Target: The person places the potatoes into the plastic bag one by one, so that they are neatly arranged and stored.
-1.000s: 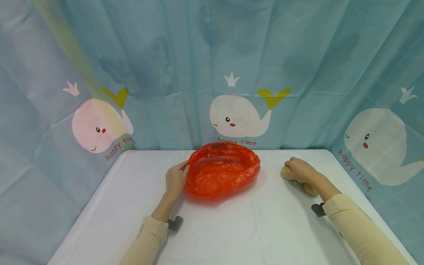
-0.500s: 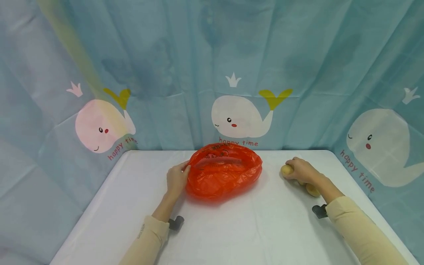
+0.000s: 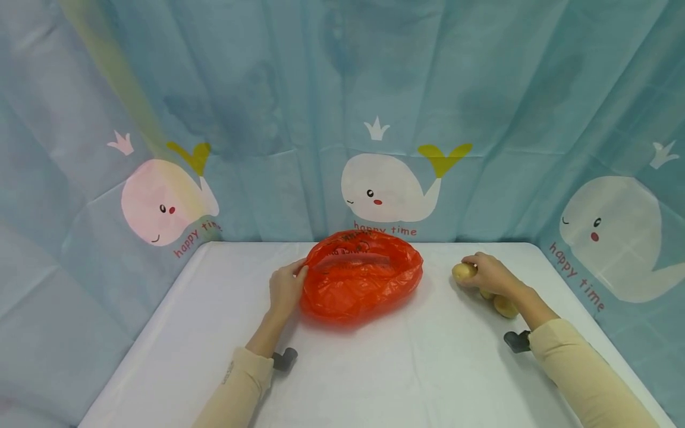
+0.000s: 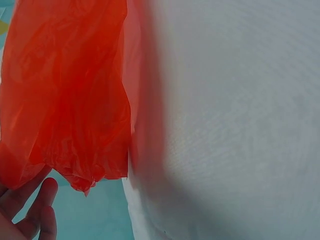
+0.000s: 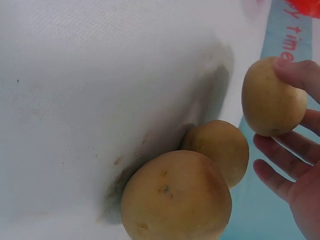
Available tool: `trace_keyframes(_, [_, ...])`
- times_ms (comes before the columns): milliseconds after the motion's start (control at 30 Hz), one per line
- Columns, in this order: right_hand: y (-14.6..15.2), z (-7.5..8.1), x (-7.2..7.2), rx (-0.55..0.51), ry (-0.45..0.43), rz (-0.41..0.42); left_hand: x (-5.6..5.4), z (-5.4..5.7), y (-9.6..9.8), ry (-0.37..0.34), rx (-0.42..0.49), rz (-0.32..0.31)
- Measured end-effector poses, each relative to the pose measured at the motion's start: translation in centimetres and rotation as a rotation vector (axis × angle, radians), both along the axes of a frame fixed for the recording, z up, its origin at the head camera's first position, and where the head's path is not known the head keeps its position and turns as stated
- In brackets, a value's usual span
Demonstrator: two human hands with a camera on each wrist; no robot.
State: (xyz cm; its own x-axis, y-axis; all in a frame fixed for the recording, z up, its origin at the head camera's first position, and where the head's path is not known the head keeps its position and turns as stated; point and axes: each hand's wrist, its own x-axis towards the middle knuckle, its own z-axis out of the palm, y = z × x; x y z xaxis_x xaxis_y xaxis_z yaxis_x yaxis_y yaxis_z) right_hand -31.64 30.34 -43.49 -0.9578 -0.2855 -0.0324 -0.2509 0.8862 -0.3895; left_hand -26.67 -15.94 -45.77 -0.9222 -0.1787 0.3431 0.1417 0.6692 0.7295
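A red plastic bag (image 3: 353, 285) stands with its mouth spread wide near the back of the table. My left hand (image 3: 285, 291) pinches the left edge of its rim; in the left wrist view the bag's side (image 4: 75, 90) fills the upper left, and the thumb is not clearly seen. To the right of the bag, my right hand (image 3: 492, 274) holds a potato (image 5: 272, 97) between thumb and fingers, a little above the table. Two more potatoes lie under that wrist: a larger one (image 5: 175, 197) and a smaller one (image 5: 217, 150) touching it.
The table (image 3: 385, 374) has a white cover with some brown specks near the potatoes. A blue curtain (image 3: 278, 119) printed with whales hangs behind and along both sides. Each wrist wears a dark camera mount (image 3: 285, 359).
My right hand has lifted the potato slightly from beside the other two. The left hand and the bag have stayed in place.
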Motion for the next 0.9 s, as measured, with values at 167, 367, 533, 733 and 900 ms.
trace_keyframes(167, [-0.2,0.2,0.0,-0.023,0.031,0.020,0.0,0.0,-0.1,0.009,0.005,0.004])
trace_keyframes(367, [-0.4,0.4,0.1,-0.049,0.038,0.031,0.0,-0.1,-0.1,0.007,0.005,0.005])
trace_keyframes(533, [-0.6,0.7,-0.1,-0.069,0.036,0.033,-0.1,-0.2,0.0,0.006,0.003,0.004])
trace_keyframes(733, [-0.9,1.3,-0.3,-0.083,0.049,0.055,0.0,0.1,0.0,0.001,0.003,0.008])
trace_keyframes(900, [-1.2,1.5,-0.4,-0.098,0.083,0.069,0.0,0.2,0.0,-0.011,-0.002,0.014])
